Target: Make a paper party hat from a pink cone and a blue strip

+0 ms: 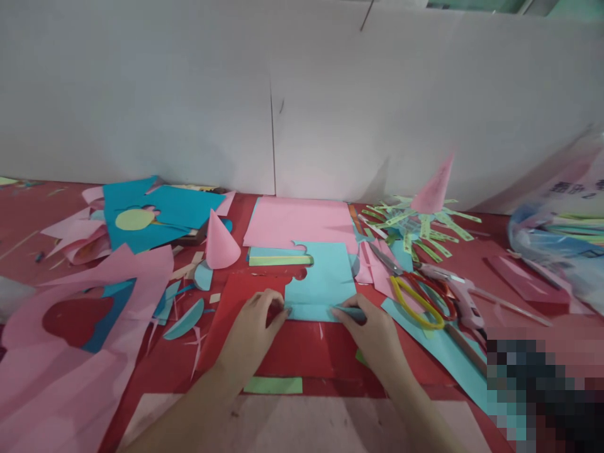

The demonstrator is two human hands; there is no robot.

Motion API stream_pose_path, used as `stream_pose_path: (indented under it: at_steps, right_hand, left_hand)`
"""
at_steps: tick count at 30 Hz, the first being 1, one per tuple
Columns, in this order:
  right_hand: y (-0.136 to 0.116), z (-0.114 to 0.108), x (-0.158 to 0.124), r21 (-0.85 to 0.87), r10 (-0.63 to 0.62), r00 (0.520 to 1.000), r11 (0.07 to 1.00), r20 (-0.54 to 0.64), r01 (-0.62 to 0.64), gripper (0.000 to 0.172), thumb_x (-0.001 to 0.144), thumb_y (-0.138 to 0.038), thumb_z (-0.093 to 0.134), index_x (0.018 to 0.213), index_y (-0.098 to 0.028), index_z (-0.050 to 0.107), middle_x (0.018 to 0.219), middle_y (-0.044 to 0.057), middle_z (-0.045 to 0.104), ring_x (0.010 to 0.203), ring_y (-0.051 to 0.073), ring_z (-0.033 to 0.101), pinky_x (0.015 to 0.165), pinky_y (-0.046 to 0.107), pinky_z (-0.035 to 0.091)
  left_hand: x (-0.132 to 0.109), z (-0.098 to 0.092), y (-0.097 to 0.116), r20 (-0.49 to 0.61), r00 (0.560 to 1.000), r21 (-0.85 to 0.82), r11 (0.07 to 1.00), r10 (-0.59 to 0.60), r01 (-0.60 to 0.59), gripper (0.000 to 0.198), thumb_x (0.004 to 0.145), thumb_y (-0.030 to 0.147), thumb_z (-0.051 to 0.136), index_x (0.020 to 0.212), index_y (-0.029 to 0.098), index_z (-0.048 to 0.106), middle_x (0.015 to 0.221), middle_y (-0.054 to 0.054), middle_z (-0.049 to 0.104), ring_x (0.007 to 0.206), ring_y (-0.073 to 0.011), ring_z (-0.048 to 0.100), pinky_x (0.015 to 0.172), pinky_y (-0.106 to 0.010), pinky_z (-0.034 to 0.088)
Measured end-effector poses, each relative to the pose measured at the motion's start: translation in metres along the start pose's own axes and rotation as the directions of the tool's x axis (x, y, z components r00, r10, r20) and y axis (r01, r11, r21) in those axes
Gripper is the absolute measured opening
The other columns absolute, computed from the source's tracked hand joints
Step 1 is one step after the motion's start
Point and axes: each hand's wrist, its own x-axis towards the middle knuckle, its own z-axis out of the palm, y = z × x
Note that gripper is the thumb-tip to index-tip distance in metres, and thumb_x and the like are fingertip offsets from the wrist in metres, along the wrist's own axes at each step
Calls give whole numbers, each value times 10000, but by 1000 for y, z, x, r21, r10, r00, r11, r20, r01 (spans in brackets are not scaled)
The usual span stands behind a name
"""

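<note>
I have the light-blue paper sheet (325, 274) lying over the red worktop (476, 264), between my hands. My left hand (255, 321) has its grip pinched on the near left corner; my right hand (375, 324) touches the near right edge, though I cannot tell whether it clamps. I judge the sheet light, springy, easily creased: best held by that straight near edge.
</note>
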Motion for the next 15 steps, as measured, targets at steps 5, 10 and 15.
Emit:
stream_pose_path:
  at_steps: [5,10,15]
  right_hand:
    - [1,4,1,-80,-11,1000,997,-6,11,239,759,-450,559,693,-223,522,635,-24,611,566,144,531,543,229,360]
    - [0,3,3,-142,-21,1000,990,6,22,217,779,-427,536,690,-229,535,592,-29,602,524,138,521,503,221,335]
    - [-1,2,5,-175,-60,998,983,-5,58,268,795,-470,489,686,-229,538,576,-20,594,497,135,510,493,222,332]
  left_hand:
    - [-9,5,11,-97,972,265,947,215,-183,355,855,261,423,1207,218,400,1229,-85,498,1140,-222,455,928,-404,404]
    - [-31,19,30,97,901,412,807,422,-422,502,864,353,393,1334,213,286,1414,-83,318,1289,-250,278,1022,-432,305]
    - [-41,32,30,239,886,363,809,398,-462,622,850,464,353,1368,147,220,1442,-102,255,1322,-255,191,1045,-429,269]
